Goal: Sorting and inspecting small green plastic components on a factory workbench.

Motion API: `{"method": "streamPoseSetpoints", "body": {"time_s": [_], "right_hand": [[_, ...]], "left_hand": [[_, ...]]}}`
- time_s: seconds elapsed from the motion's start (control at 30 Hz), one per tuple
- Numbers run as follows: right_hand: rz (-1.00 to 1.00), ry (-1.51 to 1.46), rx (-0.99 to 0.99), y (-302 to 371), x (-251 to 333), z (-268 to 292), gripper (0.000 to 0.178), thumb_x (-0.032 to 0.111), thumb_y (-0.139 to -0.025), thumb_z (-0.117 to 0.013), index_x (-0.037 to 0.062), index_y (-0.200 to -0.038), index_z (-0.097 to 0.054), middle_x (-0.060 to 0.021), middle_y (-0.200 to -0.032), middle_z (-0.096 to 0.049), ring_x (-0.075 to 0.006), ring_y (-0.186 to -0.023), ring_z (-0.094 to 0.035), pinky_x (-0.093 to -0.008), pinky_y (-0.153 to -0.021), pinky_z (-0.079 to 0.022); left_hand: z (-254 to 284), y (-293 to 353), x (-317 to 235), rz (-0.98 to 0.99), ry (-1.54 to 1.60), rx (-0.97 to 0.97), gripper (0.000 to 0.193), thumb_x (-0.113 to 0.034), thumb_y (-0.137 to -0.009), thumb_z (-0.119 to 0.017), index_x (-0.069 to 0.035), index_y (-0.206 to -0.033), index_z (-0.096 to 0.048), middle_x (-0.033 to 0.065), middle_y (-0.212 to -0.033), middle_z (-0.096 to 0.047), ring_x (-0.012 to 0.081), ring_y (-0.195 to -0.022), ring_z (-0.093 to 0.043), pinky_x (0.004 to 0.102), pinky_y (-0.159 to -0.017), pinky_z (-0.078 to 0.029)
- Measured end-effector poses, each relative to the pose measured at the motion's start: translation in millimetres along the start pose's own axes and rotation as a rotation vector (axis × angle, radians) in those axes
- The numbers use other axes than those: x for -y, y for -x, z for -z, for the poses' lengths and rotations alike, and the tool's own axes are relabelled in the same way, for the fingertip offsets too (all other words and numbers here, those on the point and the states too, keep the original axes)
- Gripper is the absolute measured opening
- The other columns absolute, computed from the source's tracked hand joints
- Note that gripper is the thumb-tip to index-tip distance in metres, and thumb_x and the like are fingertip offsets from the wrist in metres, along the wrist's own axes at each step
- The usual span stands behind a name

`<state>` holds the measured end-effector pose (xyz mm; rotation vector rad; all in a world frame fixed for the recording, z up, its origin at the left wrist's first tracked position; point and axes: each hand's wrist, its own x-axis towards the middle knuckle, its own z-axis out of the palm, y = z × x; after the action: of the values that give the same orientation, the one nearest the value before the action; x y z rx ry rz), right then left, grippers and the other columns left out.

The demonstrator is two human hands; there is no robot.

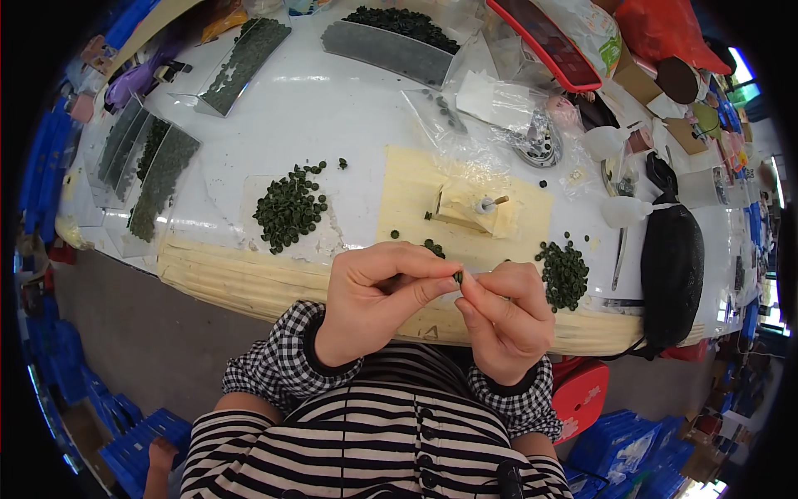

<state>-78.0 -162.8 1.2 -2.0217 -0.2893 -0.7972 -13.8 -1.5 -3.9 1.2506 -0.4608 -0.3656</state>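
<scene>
Above the table's front edge, my left hand (370, 299) and my right hand (511, 320) meet fingertip to fingertip. Both pinch a small dark green disc-like piece (458, 278); the fingers cover most of it. Just beyond them, a few similar green pieces (433, 248) lie on a pale yellow sheet (407, 179). On that sheet stands a tape-wrapped block (470, 209) with a small white nozzle-like tip. A heap of green pieces (289, 208) rests to the left of my hands, and another heap (564, 273) to the right.
See-through trays of green pieces stand at the left (166, 179) and the back (389, 51). A red-cased phone (553, 46) leans at the back right. White squeeze bottles (623, 212), tweezers (620, 258) and a black pouch (673, 270) lie right. Yellowish padding (224, 279) lines the front edge.
</scene>
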Motion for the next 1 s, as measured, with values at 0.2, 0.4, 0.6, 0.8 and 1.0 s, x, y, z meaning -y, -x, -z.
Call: {"method": "streamPoseSetpoints", "body": {"time_s": [0.2, 0.4, 0.6, 0.8, 1.0], "right_hand": [[-0.035, -0.033, -0.042, 3.4, -1.2, -2.2, 0.036, -0.003, -0.069, -0.077, 0.0049, -0.104, -0.073, -0.0049, -0.089, -0.065, -0.0185, -0.071, -0.055, -0.0296, -0.063, -0.043], [-0.034, -0.040, -0.038, 3.2, -2.4, -2.2, 0.036, -0.003, -0.069, -0.077, 0.0043, -0.104, -0.072, -0.0055, -0.090, -0.065, -0.0189, -0.073, -0.056, -0.0294, -0.064, -0.043], [-0.053, -0.027, -0.038, 4.1, -1.7, -2.6, 0.035, -0.004, -0.069, -0.076, 0.0037, -0.104, -0.072, -0.0062, -0.089, -0.065, -0.0192, -0.074, -0.057, -0.0293, -0.064, -0.043], [-0.041, 0.023, -0.036, 3.6, -2.0, -2.6, 0.034, -0.003, -0.069, -0.076, 0.0035, -0.103, -0.073, -0.0063, -0.090, -0.065, -0.0193, -0.073, -0.057, -0.0293, -0.064, -0.043], [-0.040, 0.024, -0.021, 3.5, -3.0, -3.6, 0.034, -0.002, -0.069, -0.077, 0.0033, -0.102, -0.073, -0.0063, -0.091, -0.065, -0.0197, -0.073, -0.056, -0.0297, -0.064, -0.044]], "left_hand": [[-1.7, -0.1, -0.3, -0.017, -0.014, -0.006, 0.020, 0.003, -0.083, -0.070, 0.000, -0.103, -0.071, 0.0019, -0.082, -0.065, 0.0011, -0.062, -0.045, 0.0173, -0.054, -0.034], [-1.1, -0.9, -1.4, -0.009, -0.038, -0.012, 0.019, 0.001, -0.083, -0.071, -0.001, -0.102, -0.072, 0.0009, -0.082, -0.065, 0.0006, -0.061, -0.043, 0.0171, -0.052, -0.032], [-1.2, -0.7, 0.1, -0.001, -0.032, -0.030, 0.018, 0.001, -0.083, -0.071, -0.001, -0.101, -0.072, 0.0011, -0.083, -0.065, 0.0005, -0.060, -0.042, 0.0170, -0.052, -0.032], [0.4, -1.8, 0.4, -0.048, -0.091, -0.018, 0.018, 0.001, -0.083, -0.070, -0.001, -0.101, -0.072, 0.0025, -0.084, -0.066, 0.0007, -0.062, -0.046, 0.0164, -0.053, -0.034], [0.8, -2.8, 1.3, -0.064, -0.090, -0.013, 0.018, 0.003, -0.084, -0.069, -0.001, -0.101, -0.071, 0.0043, -0.085, -0.067, 0.0018, -0.066, -0.052, 0.0160, -0.055, -0.038]]}}
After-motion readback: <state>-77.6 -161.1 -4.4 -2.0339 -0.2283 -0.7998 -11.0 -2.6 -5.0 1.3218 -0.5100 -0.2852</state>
